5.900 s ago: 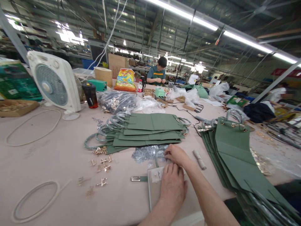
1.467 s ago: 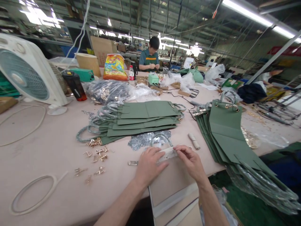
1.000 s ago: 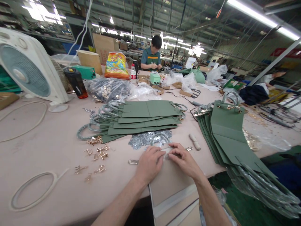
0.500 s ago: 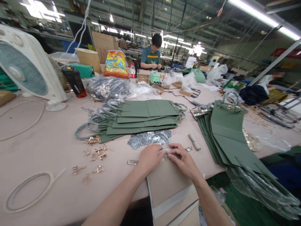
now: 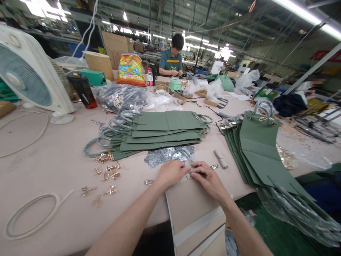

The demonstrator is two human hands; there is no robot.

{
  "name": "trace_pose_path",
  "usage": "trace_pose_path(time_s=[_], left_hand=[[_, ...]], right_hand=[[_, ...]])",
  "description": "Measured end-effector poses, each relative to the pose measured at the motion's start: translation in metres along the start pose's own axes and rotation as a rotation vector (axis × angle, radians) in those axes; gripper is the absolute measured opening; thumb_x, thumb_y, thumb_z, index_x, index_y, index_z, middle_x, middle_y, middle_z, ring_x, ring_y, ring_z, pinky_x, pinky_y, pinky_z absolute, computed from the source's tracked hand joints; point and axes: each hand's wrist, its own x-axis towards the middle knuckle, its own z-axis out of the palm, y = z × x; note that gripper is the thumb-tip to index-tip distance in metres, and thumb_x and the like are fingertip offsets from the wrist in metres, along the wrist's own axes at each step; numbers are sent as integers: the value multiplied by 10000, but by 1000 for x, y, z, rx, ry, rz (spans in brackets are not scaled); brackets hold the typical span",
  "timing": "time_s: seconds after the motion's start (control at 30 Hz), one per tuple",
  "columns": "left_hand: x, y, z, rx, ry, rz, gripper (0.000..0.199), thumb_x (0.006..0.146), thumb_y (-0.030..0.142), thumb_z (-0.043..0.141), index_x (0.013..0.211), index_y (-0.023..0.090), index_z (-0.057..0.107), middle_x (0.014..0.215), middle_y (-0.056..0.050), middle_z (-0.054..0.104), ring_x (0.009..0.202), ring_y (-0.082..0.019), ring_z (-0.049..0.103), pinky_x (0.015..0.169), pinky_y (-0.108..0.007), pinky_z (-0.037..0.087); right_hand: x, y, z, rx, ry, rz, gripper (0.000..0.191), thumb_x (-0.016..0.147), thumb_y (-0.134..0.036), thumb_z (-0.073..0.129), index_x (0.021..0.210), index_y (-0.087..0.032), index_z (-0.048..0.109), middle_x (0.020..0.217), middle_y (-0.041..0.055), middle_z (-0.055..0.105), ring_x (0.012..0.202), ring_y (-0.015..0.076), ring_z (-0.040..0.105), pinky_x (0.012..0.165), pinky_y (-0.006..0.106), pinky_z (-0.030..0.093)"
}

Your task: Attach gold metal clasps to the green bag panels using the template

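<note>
A bag panel [image 5: 193,199] lies beige side up in front of me and hangs over the table edge. At its far end, my left hand [image 5: 173,172] presses on the panel with closed fingers. Beside it, my right hand [image 5: 206,177] has its thumb and fingertips pinched at a small metal plate [image 5: 189,176], largely covered by the fingers. A plastic-wrapped handle [image 5: 183,153] arches up beyond my fingertips. Metal clasp strips stick out on both sides, one of them a silver strip [image 5: 148,182] left of my left hand. Just past the hands spreads a pile of flat metal plates [image 5: 160,158].
Stacked green bag panels [image 5: 165,122] lie ahead, and more green panels [image 5: 257,142] hang off the right edge. Gold fittings [image 5: 106,174] are scattered at left, near a coiled strip [image 5: 32,217]. A fan [image 5: 29,74] stands far left. Across the table sits a co-worker [image 5: 171,62].
My view has shifted slightly. Both hands stay at the far end of the panel, with only small finger movements at the metal plate.
</note>
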Motion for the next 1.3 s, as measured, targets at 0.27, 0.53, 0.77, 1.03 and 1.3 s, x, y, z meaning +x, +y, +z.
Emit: trace_pose_path(time_s=[0.27,0.53,0.77,1.03,1.3], left_hand=[[9,-5,-4,-5,-24,-6,368,963,520,542,822,249,746,821,-25,747,771,-203,649,610,-268,361],[10,-9,-2,-18,-13,-6,402,966,557,546,784,247,726,786,-9,738,715,-188,628,591,-264,338],[9,-7,-3,-12,-1,-8,362,970,503,559,781,245,728,786,-17,732,750,-196,646,603,-265,360],[8,-6,2,0,35,-42,389,962,549,533,812,271,760,831,-27,758,794,-214,669,635,-273,390],[11,-3,6,17,54,-105,438,957,571,530,753,257,759,785,-32,750,760,-204,669,624,-264,391]], right_hand=[[7,-4,2,6,30,16,233,945,-458,699,924,-253,808,1223,83,661,1178,248,618,1085,408,444],[14,0,-3,24,-26,53,251,942,-480,701,919,-257,815,1223,76,663,1195,249,615,1084,400,441],[15,0,0,5,-21,13,200,945,-428,706,921,-259,811,1192,71,660,1156,239,631,1048,387,467],[14,-4,-5,-63,-72,-95,162,994,-341,640,974,-256,777,1200,79,661,1160,239,626,1048,394,471],[13,-20,-9,-298,-101,-184,190,1021,-283,558,1000,-272,746,1175,95,616,1060,253,646,953,405,539]])
